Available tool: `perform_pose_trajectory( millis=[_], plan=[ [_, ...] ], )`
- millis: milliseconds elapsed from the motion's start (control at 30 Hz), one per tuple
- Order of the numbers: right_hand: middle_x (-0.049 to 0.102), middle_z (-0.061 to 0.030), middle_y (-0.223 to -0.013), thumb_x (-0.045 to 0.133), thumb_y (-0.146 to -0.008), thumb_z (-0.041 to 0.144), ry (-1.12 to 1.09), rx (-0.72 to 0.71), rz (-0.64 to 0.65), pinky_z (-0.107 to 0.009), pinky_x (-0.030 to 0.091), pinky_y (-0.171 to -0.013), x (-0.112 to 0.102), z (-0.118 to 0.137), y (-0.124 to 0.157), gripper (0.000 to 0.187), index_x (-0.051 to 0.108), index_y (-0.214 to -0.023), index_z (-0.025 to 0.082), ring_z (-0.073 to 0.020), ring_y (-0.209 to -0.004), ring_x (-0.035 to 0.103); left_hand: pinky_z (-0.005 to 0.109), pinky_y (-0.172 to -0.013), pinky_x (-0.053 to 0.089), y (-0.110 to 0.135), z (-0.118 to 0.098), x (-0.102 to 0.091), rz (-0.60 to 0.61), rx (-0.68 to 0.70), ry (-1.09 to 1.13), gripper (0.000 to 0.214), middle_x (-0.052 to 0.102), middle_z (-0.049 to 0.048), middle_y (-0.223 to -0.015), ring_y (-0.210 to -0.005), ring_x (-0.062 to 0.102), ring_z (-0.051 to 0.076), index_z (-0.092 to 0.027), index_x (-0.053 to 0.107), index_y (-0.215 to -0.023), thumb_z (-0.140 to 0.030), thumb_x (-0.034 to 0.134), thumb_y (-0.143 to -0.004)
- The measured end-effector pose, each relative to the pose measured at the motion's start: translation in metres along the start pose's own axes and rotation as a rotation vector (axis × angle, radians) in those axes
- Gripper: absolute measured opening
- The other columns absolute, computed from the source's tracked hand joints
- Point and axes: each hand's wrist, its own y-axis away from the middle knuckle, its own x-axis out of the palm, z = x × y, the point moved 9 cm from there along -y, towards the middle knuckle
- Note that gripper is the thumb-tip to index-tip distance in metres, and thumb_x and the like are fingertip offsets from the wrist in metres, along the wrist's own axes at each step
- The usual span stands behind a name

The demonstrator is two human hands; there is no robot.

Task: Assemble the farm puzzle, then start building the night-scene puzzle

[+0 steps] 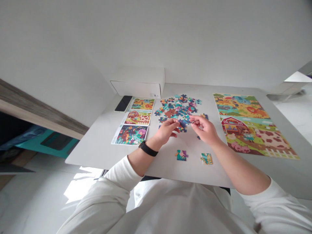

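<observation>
Just in front of the puzzle heap, my left hand [168, 130] pinches a dark blue puzzle piece [184, 122] between thumb and fingers. My right hand [204, 128] is closed at the right side of that piece. Its fingertips grip a thin edge of a puzzle piece; whether it is the same one or a second is unclear. Behind the hands spreads a loose heap of puzzle pieces [173, 107], partly hidden by my fingers. Nearer to me lie two single pieces, one teal and purple [181, 155], the other teal with orange leaves [206, 159].
On the left lies a sheet with three pictures [134, 118], a black phone [123, 103] at its upper corner. A white box [136, 88] stands at the back against the wall. At right, two assembled puzzle scenes [251, 125] lie flat on the white table [97, 136].
</observation>
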Motion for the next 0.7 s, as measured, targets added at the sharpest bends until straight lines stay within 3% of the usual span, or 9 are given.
perform_pose_trajectory(
  millis=[300, 700],
  plan=[
    [0.076, -0.0054, -0.097, 0.081, -0.093, 0.059, -0.206, 0.174, 0.006, -0.037, 0.062, -0.077, 0.002, -0.018, 0.002, 0.041, 0.080, -0.119, 0.028, -0.0235, -0.089, 0.072, 0.018, -0.054, 0.047, 0.000, 0.001, 0.002, 0.016, -0.002, -0.013, 0.035, 0.065, -0.0008, -0.082, -0.068, 0.065, 0.011, -0.021, 0.060, -0.091, -0.046, 0.084, -0.088],
    [0.075, -0.0026, -0.092, 0.080, -0.095, 0.053, -0.253, 0.216, 0.053, -0.033, 0.058, -0.075, 0.009, -0.029, 0.003, 0.036, 0.078, -0.118, 0.026, -0.0201, -0.083, 0.070, 0.019, -0.052, 0.048, 0.001, -0.003, 0.006, 0.027, 0.031, -0.041, 0.037, 0.060, -0.0026, -0.079, -0.064, 0.061, 0.010, -0.021, 0.062, -0.093, -0.049, 0.085, -0.088]
  ],
)
